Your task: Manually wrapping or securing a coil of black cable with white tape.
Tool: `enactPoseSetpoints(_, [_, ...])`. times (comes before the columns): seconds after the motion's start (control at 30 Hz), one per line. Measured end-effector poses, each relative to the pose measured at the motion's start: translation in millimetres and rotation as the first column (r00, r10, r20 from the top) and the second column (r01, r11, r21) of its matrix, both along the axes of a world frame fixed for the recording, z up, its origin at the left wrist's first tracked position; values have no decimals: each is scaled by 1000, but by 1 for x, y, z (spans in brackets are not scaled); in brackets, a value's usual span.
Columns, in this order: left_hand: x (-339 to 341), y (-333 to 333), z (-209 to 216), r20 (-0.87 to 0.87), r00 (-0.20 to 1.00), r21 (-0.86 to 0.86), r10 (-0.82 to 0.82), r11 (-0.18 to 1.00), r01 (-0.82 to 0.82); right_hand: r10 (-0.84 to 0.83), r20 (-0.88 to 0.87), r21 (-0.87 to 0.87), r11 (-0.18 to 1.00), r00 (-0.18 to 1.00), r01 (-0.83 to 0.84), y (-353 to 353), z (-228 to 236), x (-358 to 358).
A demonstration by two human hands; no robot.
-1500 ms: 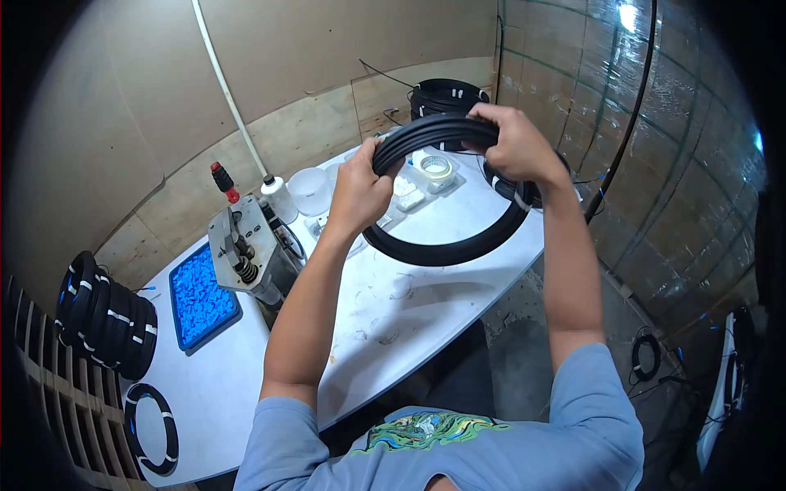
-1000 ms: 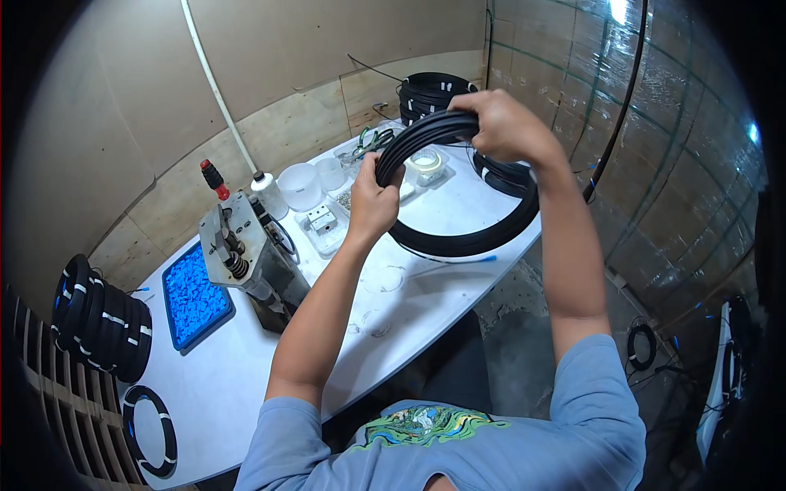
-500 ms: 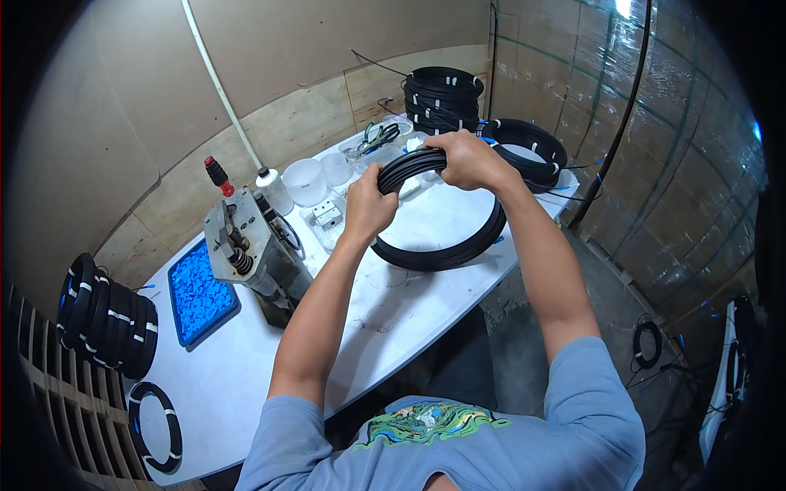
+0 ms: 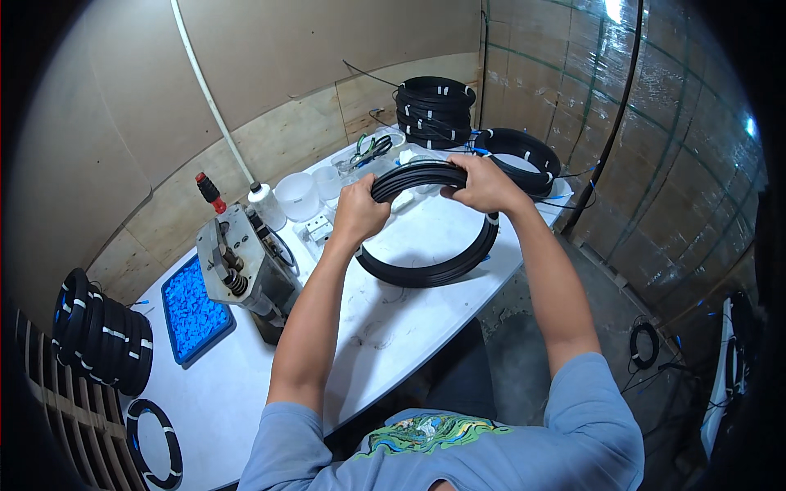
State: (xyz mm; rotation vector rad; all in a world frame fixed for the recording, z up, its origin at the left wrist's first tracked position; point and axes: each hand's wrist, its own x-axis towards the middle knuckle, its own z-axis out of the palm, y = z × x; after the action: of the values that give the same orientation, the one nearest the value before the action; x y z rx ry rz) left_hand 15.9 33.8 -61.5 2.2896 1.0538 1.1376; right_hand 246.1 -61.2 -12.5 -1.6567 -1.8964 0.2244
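Observation:
A thick coil of black cable (image 4: 431,275) is held tilted above the white table, its near side low and its far side raised. My left hand (image 4: 361,211) is closed round the coil's far left part, thumb on the inner side. On the far right part my right hand (image 4: 485,185) grips the same coil, fingers over the outside. White tape bands show on the ring near each hand. Whether the near edge touches the tabletop, I cannot tell.
A metal press (image 4: 243,262) stands left of the coil, beside a blue tray (image 4: 196,358) of small blue pieces. Clear tubs (image 4: 298,197) sit behind. More black coils are stacked at the back (image 4: 435,114), back right (image 4: 524,155) and far left (image 4: 102,335). A single ring (image 4: 172,446) lies front left.
My hands have moved apart along the coil, the right one shifting right and lower. The coil has come slightly nearer and left. The whole view has tilted a little.

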Motion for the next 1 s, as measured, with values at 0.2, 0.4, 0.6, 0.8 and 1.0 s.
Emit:
enactPoseSetpoints(0.2, [7, -6, 13, -149, 988, 130, 27, 992, -8, 45, 34, 325, 944, 998, -54, -5, -19, -7])
enactPoseSetpoints(0.4, [23, -14, 16, -143, 990, 292, 14, 956, 28, 33, 65, 172, 984, 997, -44, 0, -19, 6])
enactPoseSetpoints(0.6, [31, -12, 19, -232, 970, 313, 66, 950, 10, -36, 127, 64, 998, 991, 28, -4, -10, -2])
enactPoseSetpoints(0.8, [36, -15, 26, -257, 964, 239, 66, 971, -3, -52, 214, 133, 991, 976, 23, 11, -11, -3])
enactPoseSetpoints(1.0, [18, 8, 23, -164, 954, 187, -252, 941, 281, 34, 191, 54, 998, 981, -45, 14, -7, 1])
